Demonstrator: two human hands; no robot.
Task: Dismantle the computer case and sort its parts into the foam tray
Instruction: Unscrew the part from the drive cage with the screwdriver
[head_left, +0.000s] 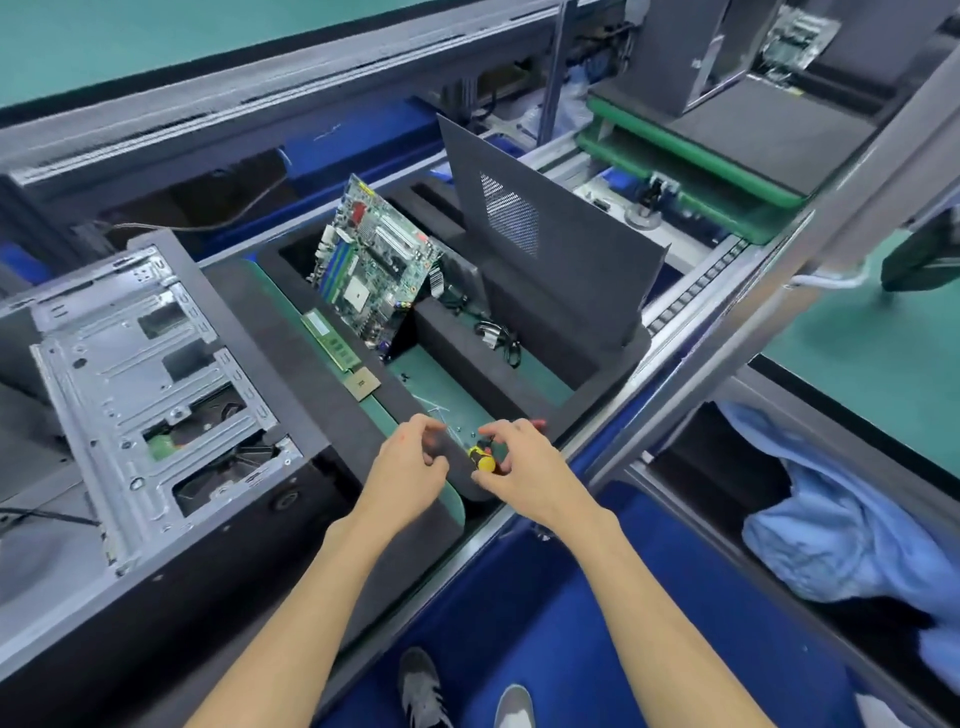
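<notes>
Both forearms reach forward, left grip (415, 457) and right grip (511, 460) curled close together.

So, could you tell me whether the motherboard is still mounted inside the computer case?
No, the motherboard stands tilted in a slot of the foam tray, apart from the computer case at the left.

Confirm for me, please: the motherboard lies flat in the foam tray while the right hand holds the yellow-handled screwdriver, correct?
Not quite. The head view shows the motherboard propped up on edge, leaning in the foam tray, not lying flat. The right hand does hold the yellow-handled screwdriver.
</notes>
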